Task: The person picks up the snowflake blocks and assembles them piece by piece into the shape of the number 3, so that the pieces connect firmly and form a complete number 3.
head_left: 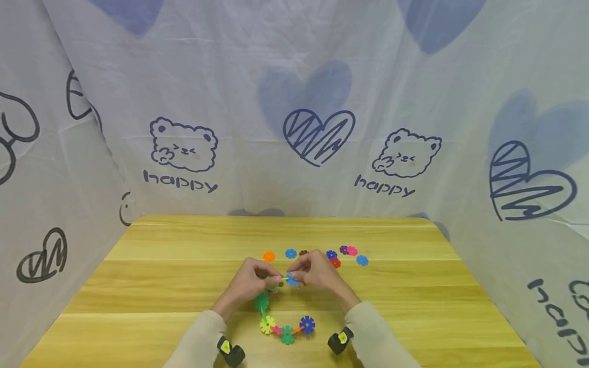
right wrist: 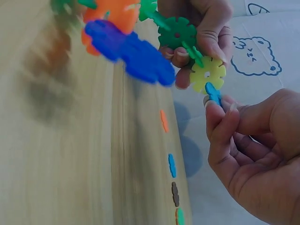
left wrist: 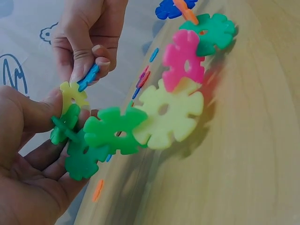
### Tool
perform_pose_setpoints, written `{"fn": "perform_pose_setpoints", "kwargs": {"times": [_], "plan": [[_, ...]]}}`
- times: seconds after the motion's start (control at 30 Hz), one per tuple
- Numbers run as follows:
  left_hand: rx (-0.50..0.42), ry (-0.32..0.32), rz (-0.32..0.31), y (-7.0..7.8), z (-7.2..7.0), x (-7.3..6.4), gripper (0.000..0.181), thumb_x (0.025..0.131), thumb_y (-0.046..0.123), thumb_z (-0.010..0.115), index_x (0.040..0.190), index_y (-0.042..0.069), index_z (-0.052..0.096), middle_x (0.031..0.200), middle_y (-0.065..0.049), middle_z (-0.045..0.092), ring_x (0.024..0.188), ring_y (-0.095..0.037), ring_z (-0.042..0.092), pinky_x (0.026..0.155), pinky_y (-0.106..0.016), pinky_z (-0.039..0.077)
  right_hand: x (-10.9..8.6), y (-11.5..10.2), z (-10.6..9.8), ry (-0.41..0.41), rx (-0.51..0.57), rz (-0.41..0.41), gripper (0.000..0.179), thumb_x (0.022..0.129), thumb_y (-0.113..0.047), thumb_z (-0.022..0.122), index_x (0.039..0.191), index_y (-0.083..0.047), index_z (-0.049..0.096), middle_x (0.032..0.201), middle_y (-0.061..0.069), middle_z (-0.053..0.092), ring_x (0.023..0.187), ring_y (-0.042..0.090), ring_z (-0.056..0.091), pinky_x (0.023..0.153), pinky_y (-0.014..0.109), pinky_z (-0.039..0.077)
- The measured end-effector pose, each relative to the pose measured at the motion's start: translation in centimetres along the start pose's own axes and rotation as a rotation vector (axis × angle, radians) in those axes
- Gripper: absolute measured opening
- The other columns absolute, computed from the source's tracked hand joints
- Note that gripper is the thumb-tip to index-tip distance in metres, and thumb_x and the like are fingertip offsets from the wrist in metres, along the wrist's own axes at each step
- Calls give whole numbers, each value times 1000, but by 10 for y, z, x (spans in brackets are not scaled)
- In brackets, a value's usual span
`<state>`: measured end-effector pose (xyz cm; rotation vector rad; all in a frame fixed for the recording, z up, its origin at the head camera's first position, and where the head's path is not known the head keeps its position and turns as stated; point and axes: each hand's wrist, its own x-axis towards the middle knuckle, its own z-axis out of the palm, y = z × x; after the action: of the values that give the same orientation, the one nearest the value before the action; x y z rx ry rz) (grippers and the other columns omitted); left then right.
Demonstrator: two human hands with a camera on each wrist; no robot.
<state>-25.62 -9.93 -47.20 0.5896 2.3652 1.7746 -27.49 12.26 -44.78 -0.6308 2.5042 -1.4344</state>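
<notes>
My left hand (head_left: 250, 278) pinches a yellow snowflake disc (right wrist: 208, 75) at the upper end of a chain of notched plastic discs. Between the thumb and fingers of my right hand (head_left: 317, 271) is a blue snowflake disc (right wrist: 213, 93), its edge meeting the yellow one at an angle; how deep the notches sit I cannot tell. From the left hand the chain curves down through green discs (left wrist: 116, 131), a pale yellow disc (left wrist: 168, 114), a pink disc (left wrist: 183, 61), another green disc (head_left: 287, 335) and an orange disc (head_left: 298, 330) to a dark blue disc (head_left: 307, 325).
Loose discs lie beyond the hands on the wooden table (head_left: 175, 286): orange (head_left: 269, 256), blue (head_left: 291, 253), brown, dark blue, red (head_left: 336, 263), purple, pink (head_left: 352, 251) and light blue (head_left: 362, 260). A printed white curtain (head_left: 248, 153) hangs behind the table and along its sides.
</notes>
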Motion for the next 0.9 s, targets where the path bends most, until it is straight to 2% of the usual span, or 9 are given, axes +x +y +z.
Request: {"fn": "perform_pose_setpoints", "kwargs": {"times": [0.1, 0.23, 0.5, 0.77, 0.9], "plan": [[-23, -10, -6, -2, -1, 0, 11, 94, 5, 73, 95, -5, 78, 92, -24, 78, 77, -40, 76, 68, -34, 64, 0, 1, 0, -8, 23, 8, 8, 94, 0, 72, 97, 3, 78, 84, 13, 77, 64, 23, 71, 63, 38, 63], [-53, -26, -3, -4, -2, 0, 12, 94, 4, 72, 97, -7, 77, 93, -26, 78, 78, -42, 76, 70, -39, 65, 1, 2, 1, -8, 29, 11, 8, 94, 0, 72, 98, 3, 79, 85, 13, 77, 63, 19, 71, 63, 37, 63], [-20, -47, -14, -2, -3, 0, 10, 93, 4, 73, 96, -5, 78, 92, -23, 78, 73, -33, 76, 67, -36, 64, 2, 3, 2, -26, 19, 31, 7, 94, 1, 72, 96, 1, 79, 84, 11, 77, 61, 11, 67, 63, 33, 62], [-33, 5, -41, -1, -2, 1, 12, 94, 4, 73, 96, -6, 78, 91, -23, 78, 77, -34, 77, 70, -36, 64, -1, 0, 6, 47, -4, 30, 7, 94, -3, 73, 96, 1, 78, 80, 14, 75, 59, 12, 66, 58, 28, 58], [-38, 3, -37, -1, -2, 2, 12, 93, 3, 73, 97, -8, 78, 91, -24, 78, 77, -36, 76, 69, -34, 64, -1, 0, 8, 56, 11, 42, 6, 93, -2, 74, 95, 1, 78, 79, 12, 75, 59, 14, 67, 59, 29, 59]]}}
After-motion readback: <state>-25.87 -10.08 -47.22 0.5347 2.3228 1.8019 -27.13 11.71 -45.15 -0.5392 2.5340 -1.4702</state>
